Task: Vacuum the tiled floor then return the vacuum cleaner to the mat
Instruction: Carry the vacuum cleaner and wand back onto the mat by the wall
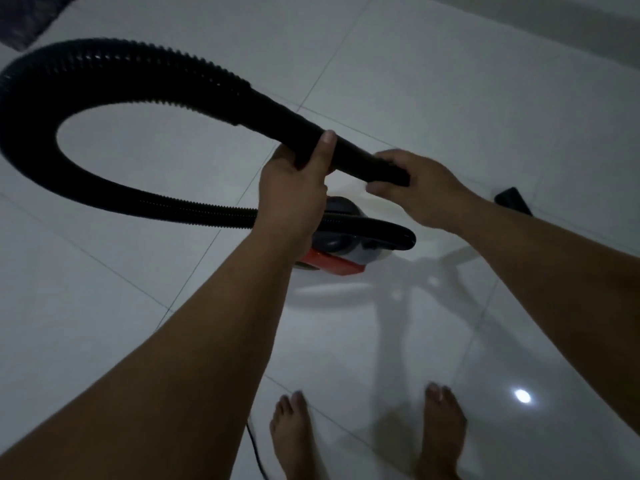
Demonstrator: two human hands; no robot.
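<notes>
A small grey and orange vacuum cleaner sits on the white tiled floor just ahead of my bare feet. Its black ribbed hose rises in a big loop to the left and ends in a smooth black tube. My left hand is wrapped around that tube, thumb on top. My right hand holds the tube's open end, fingers curled around it. The vacuum's black handle shows below my hands. Part of the vacuum body is hidden behind my left wrist.
A dark mat lies at the top left corner. A black nozzle piece lies on the floor to the right, partly behind my right forearm. A thin black cord runs beside my left foot. A wall base runs along the top right.
</notes>
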